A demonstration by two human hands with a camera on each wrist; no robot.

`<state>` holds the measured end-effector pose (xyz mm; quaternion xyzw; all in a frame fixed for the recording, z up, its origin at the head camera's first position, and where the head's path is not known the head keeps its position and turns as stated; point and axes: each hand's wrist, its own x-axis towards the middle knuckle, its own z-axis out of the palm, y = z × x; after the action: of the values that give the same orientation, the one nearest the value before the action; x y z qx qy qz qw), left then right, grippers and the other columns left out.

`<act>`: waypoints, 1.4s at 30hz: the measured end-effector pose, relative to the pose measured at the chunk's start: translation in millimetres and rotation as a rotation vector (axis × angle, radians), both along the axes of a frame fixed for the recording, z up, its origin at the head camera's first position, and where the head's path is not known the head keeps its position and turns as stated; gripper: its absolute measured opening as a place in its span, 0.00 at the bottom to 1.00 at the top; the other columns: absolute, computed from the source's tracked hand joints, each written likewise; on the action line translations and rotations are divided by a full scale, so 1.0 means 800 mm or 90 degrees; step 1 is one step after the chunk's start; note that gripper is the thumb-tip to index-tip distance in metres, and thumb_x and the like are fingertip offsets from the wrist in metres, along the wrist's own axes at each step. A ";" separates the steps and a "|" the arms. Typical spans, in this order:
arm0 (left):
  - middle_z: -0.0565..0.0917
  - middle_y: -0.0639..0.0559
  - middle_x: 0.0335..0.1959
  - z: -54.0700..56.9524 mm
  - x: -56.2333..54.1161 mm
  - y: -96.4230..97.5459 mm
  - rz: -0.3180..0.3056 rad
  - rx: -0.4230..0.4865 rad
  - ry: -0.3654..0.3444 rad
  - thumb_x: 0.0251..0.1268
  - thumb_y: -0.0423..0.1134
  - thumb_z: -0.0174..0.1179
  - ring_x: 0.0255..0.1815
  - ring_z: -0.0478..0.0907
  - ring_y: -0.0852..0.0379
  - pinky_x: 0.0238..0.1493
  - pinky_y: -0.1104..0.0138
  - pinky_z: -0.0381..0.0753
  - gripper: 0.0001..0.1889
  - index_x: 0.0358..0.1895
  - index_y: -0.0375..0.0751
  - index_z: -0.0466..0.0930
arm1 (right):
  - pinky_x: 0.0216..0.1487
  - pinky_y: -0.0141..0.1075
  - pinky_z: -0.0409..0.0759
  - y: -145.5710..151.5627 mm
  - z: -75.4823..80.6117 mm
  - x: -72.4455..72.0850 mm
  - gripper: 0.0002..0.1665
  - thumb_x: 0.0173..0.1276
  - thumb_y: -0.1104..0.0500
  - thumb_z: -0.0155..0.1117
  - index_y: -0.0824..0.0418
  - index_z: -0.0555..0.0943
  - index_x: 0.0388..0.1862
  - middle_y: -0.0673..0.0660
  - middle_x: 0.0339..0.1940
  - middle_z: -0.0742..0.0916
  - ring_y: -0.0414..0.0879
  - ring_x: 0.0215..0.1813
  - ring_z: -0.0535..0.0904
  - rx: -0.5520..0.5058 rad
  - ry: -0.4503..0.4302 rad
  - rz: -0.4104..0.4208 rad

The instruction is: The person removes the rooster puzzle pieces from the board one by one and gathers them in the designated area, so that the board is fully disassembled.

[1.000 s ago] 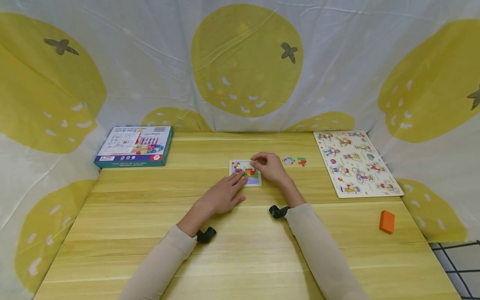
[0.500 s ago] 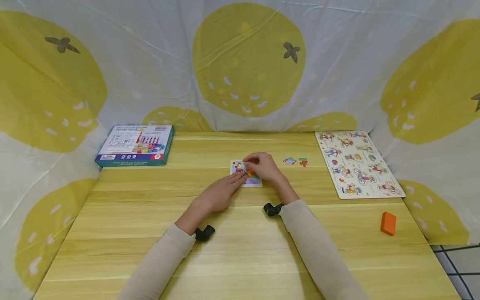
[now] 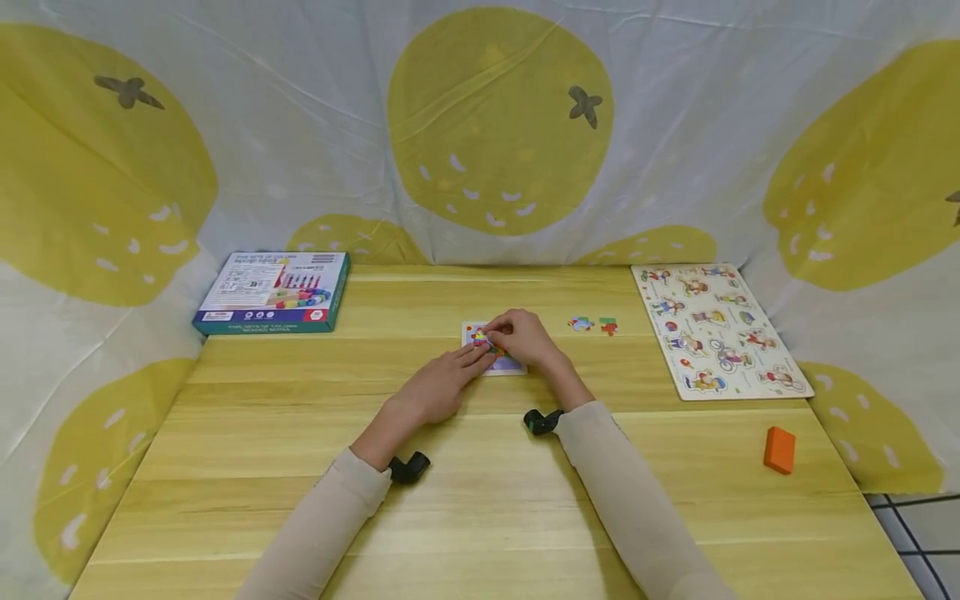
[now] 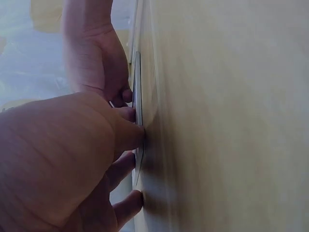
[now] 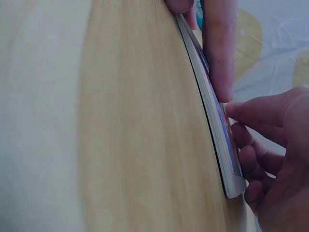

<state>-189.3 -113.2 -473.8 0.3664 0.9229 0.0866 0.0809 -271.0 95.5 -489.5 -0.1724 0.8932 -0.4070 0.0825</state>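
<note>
A small picture puzzle board (image 3: 513, 368) with a white border lies flat on the wooden table, partly covered by both hands. My left hand (image 3: 442, 387) rests its extended fingers on the board's left part; in the left wrist view, fingers reach around the board's edge (image 4: 138, 82). Over the upper middle of the board, my right hand (image 3: 527, 340) pinches a small puzzle piece, mostly hidden by the fingers. In the right wrist view its fingertips (image 5: 234, 110) are right at the picture surface, close to a left finger. Two loose puzzle pieces, one bluish (image 3: 580, 323) and one red-green (image 3: 608, 326), lie to the right.
A boxed toy set (image 3: 273, 292) lies at the back left. On the right is a large pegboard puzzle (image 3: 720, 333) with cartoon figures, and an orange block (image 3: 780, 450) nearer the front. A fruit-print cloth (image 3: 495, 125) hangs behind the table.
My right hand has moved left from the board's upper right corner to its upper middle, near the left fingertips. The left hand has shifted slightly, its thumb drawn in.
</note>
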 end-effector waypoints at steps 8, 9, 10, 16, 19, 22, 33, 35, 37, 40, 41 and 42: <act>0.55 0.45 0.85 -0.003 -0.001 -0.002 0.011 -0.003 -0.013 0.80 0.29 0.44 0.85 0.51 0.45 0.78 0.41 0.63 0.31 0.83 0.43 0.54 | 0.38 0.36 0.74 -0.006 -0.003 0.003 0.13 0.75 0.61 0.62 0.61 0.91 0.49 0.58 0.45 0.88 0.46 0.37 0.76 -0.001 0.030 -0.008; 0.55 0.45 0.84 -0.002 -0.001 -0.002 0.012 -0.004 -0.014 0.80 0.30 0.43 0.85 0.51 0.45 0.78 0.41 0.63 0.31 0.83 0.43 0.54 | 0.38 0.36 0.74 -0.006 -0.003 0.003 0.13 0.75 0.61 0.62 0.61 0.91 0.49 0.58 0.45 0.88 0.46 0.36 0.76 -0.004 0.030 -0.008; 0.56 0.44 0.84 -0.002 -0.001 -0.003 0.012 -0.002 -0.014 0.81 0.31 0.43 0.85 0.52 0.45 0.78 0.41 0.63 0.30 0.83 0.43 0.55 | 0.38 0.36 0.75 -0.007 -0.003 0.003 0.13 0.75 0.61 0.62 0.61 0.91 0.49 0.58 0.45 0.88 0.46 0.37 0.76 -0.005 0.026 -0.008; 0.57 0.43 0.84 0.001 0.000 -0.004 0.010 0.001 -0.014 0.86 0.37 0.39 0.85 0.53 0.45 0.77 0.41 0.63 0.27 0.83 0.42 0.55 | 0.41 0.37 0.76 -0.009 -0.003 0.000 0.12 0.75 0.57 0.65 0.59 0.91 0.50 0.57 0.46 0.88 0.47 0.40 0.78 -0.017 -0.003 -0.014; 0.56 0.44 0.84 0.002 0.000 -0.005 0.013 0.009 -0.018 0.86 0.38 0.39 0.85 0.52 0.45 0.78 0.41 0.63 0.27 0.83 0.43 0.55 | 0.41 0.35 0.78 -0.010 -0.004 0.000 0.12 0.75 0.56 0.65 0.58 0.91 0.49 0.56 0.45 0.88 0.46 0.40 0.80 -0.043 -0.018 -0.023; 0.56 0.44 0.84 0.003 0.000 -0.005 0.013 0.015 -0.018 0.86 0.39 0.39 0.85 0.52 0.45 0.78 0.41 0.62 0.27 0.83 0.43 0.56 | 0.41 0.34 0.79 -0.012 -0.005 0.000 0.10 0.74 0.55 0.67 0.58 0.90 0.46 0.55 0.42 0.89 0.45 0.40 0.82 -0.073 -0.030 -0.030; 0.56 0.44 0.84 0.003 0.000 -0.006 0.013 0.017 -0.018 0.86 0.39 0.40 0.85 0.53 0.46 0.79 0.42 0.61 0.27 0.82 0.41 0.57 | 0.41 0.34 0.81 -0.021 -0.004 0.002 0.05 0.69 0.56 0.73 0.56 0.89 0.39 0.53 0.36 0.91 0.43 0.38 0.86 -0.110 -0.043 -0.060; 0.57 0.44 0.84 0.001 0.000 -0.006 0.011 0.018 -0.015 0.86 0.39 0.40 0.85 0.53 0.46 0.79 0.42 0.62 0.27 0.82 0.41 0.57 | 0.41 0.35 0.82 -0.021 -0.004 0.003 0.04 0.69 0.56 0.74 0.56 0.89 0.39 0.53 0.35 0.91 0.44 0.38 0.86 -0.119 -0.050 -0.069; 0.57 0.44 0.84 -0.001 -0.001 -0.006 0.009 0.021 -0.010 0.86 0.39 0.40 0.85 0.53 0.45 0.78 0.42 0.63 0.27 0.82 0.41 0.57 | 0.39 0.34 0.82 -0.020 -0.003 0.004 0.04 0.68 0.57 0.74 0.56 0.90 0.38 0.53 0.35 0.91 0.44 0.38 0.87 -0.129 -0.053 -0.077; 0.58 0.44 0.83 -0.001 -0.001 -0.003 0.009 0.031 -0.006 0.86 0.40 0.41 0.84 0.55 0.45 0.78 0.43 0.63 0.26 0.82 0.43 0.58 | 0.36 0.34 0.81 -0.015 0.000 0.006 0.04 0.68 0.58 0.73 0.56 0.90 0.39 0.54 0.35 0.91 0.45 0.37 0.86 -0.146 -0.049 -0.085; 0.59 0.44 0.83 -0.001 -0.002 -0.002 0.010 0.036 -0.006 0.86 0.40 0.42 0.84 0.56 0.45 0.78 0.43 0.64 0.26 0.82 0.43 0.59 | 0.36 0.34 0.81 -0.013 0.001 0.006 0.04 0.68 0.58 0.73 0.57 0.90 0.39 0.55 0.35 0.91 0.46 0.37 0.86 -0.152 -0.048 -0.088; 0.59 0.44 0.83 0.000 -0.002 -0.002 0.010 0.039 -0.006 0.86 0.40 0.43 0.84 0.57 0.45 0.78 0.44 0.64 0.26 0.82 0.43 0.59 | 0.35 0.34 0.82 -0.011 0.001 0.006 0.04 0.69 0.58 0.72 0.57 0.90 0.40 0.55 0.36 0.91 0.46 0.36 0.86 -0.154 -0.045 -0.090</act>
<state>-191.0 -114.5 -474.0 0.3608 0.9224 0.1170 0.0730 -266.3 86.3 -488.5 -0.1035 0.8439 -0.5226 0.0638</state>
